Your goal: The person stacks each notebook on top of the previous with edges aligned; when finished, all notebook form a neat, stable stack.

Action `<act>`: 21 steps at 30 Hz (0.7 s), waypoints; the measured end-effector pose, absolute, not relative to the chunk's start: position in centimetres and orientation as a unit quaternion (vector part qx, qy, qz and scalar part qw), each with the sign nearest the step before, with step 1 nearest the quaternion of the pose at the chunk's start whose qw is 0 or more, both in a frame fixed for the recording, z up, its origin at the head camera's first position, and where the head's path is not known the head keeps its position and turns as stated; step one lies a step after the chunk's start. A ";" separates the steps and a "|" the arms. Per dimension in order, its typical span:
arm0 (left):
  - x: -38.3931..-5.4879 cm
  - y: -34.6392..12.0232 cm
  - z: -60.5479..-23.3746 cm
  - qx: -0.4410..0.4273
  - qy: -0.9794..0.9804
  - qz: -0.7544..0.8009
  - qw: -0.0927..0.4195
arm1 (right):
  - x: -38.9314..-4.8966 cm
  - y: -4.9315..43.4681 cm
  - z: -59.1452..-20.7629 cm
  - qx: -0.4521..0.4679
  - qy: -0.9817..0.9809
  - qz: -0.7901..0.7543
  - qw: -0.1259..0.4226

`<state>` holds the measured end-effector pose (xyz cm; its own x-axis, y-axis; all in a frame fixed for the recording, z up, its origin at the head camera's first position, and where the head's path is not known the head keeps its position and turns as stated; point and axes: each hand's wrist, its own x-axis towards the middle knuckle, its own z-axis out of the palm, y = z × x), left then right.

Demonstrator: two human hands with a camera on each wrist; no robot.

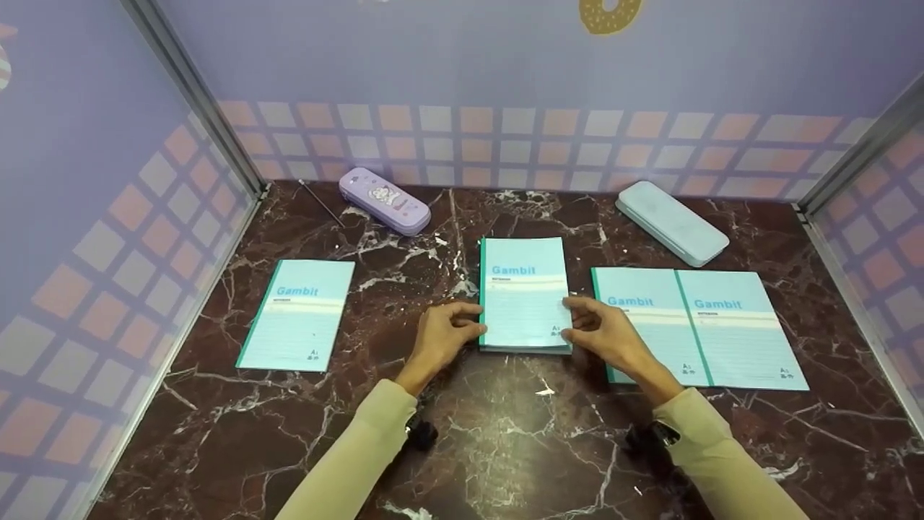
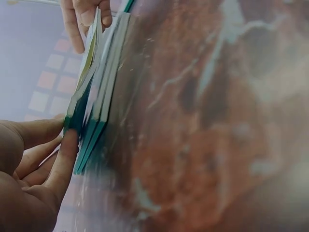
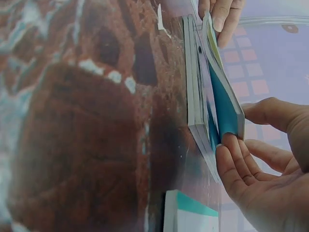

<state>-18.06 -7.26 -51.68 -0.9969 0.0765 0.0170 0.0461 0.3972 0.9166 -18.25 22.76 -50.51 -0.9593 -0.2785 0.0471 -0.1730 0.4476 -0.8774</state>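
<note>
A light-blue Gambit notebook (image 1: 524, 303) with a green spine is held between both hands, over a small stack of notebooks (image 2: 105, 101). My left hand (image 1: 442, 334) pinches its spine side. At the opposite edge, my right hand (image 1: 608, 332) pinches it, with the thumb on one face and fingers underneath in the right wrist view. Both wrist views show a gap between the held notebook (image 3: 227, 99) and those below. Close by my right hand, two more notebooks (image 1: 743, 332) lie side by side, one partly covered by the forearm.
Another notebook (image 1: 296, 318) lies alone on the left of the dark marbled table (image 1: 505, 440). Toward the back are a purple pencil case (image 1: 386, 202), a thin stick-like item (image 1: 321, 202) and a pale blue case (image 1: 671, 222). Patterned walls (image 1: 505, 79) enclose the back and sides.
</note>
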 end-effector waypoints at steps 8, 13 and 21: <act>-17.7 -6.6 -52.1 0.047 0.844 0.534 -0.020 | -18.3 22.8 -51.1 -0.112 0.863 -0.488 0.065; -17.9 -6.3 -52.2 0.045 0.860 0.507 -0.039 | -18.0 22.5 -51.0 -0.108 0.882 -0.455 0.059; -17.5 -6.4 -52.2 0.046 0.868 0.493 -0.035 | -17.6 22.0 -51.0 -0.119 0.897 -0.424 0.052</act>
<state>-17.46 -6.41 -52.19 -0.9933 0.0451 0.1063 0.1144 0.5087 0.8533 -17.57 22.03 -51.01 -0.9665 -0.2564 0.0074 -0.1686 0.6129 -0.7720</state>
